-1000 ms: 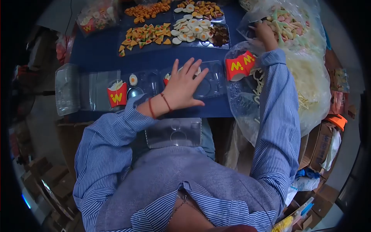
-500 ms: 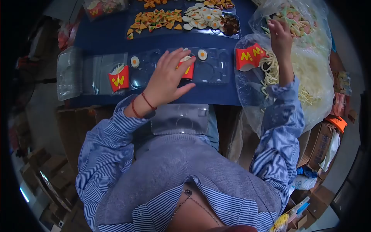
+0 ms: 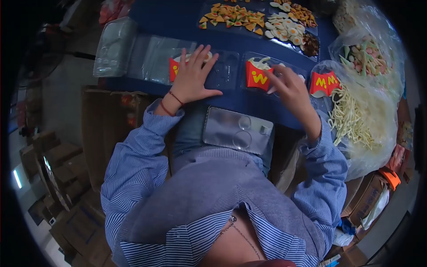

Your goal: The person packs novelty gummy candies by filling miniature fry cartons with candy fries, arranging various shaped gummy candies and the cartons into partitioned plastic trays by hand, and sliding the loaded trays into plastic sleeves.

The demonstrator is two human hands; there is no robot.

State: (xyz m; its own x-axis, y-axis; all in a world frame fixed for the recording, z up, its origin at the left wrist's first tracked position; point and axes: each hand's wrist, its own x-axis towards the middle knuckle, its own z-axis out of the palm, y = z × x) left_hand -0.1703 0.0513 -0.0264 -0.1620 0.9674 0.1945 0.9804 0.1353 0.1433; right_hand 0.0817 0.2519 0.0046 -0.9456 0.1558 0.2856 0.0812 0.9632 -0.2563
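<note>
My left hand [image 3: 194,74] lies with fingers spread over a clear plastic tray [image 3: 229,73]. Beneath it, a red carton with a yellow mark [image 3: 172,70] is partly covered, and a toy fried egg [image 3: 207,56] shows between the fingers. My right hand [image 3: 291,91] is bent over the neighbouring clear tray, fingertips drawn together beside another red carton [image 3: 256,75] with pale toy fries [image 3: 259,61] at its top. Whatever those fingers pinch is too blurred to name.
Stacked clear trays [image 3: 114,46] stand at the left. Loose toy fries [image 3: 351,115] and more red cartons [image 3: 324,83] lie on plastic bags at the right. Toy pizza slices [image 3: 231,17] and fried eggs [image 3: 287,30] fill trays at the back. A clear tray [image 3: 238,129] rests on my lap.
My right hand has come from the bag at the back right down to the carton. My left hand has left that carton for the one further left. The view has shifted left.
</note>
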